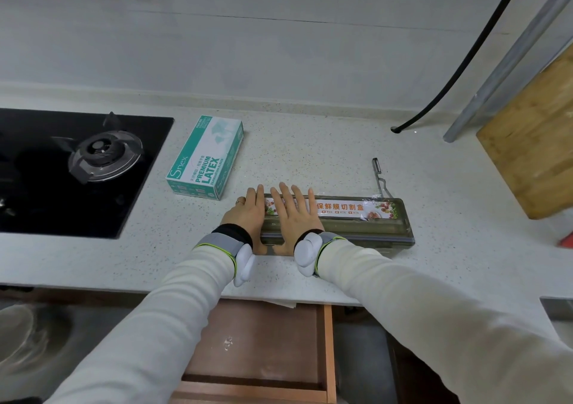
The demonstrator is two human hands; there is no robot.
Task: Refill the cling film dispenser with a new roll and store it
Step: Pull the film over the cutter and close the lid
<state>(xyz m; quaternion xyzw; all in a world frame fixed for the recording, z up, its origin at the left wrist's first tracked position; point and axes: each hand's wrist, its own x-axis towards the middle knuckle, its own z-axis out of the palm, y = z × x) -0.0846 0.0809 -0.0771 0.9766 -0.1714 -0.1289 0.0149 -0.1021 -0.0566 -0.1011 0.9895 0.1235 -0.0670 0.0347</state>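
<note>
The cling film dispenser (366,217), a long olive-green box with a white and orange label on its lid, lies lengthwise on the speckled white countertop (310,155). Its lid looks down. My left hand (246,214) lies flat on the box's left end, fingers straight. My right hand (294,214) lies flat beside it on the lid, fingers spread, thumb at the front edge. Both palms press on top; neither hand wraps around the box. No separate roll is in view.
A teal latex glove box (206,158) sits left of the dispenser, beside a black gas hob (77,168). A metal peeler (379,177) lies just behind the dispenser. A wooden board (533,143) leans at the right. Below the counter edge a wooden drawer (263,351) stands pulled out.
</note>
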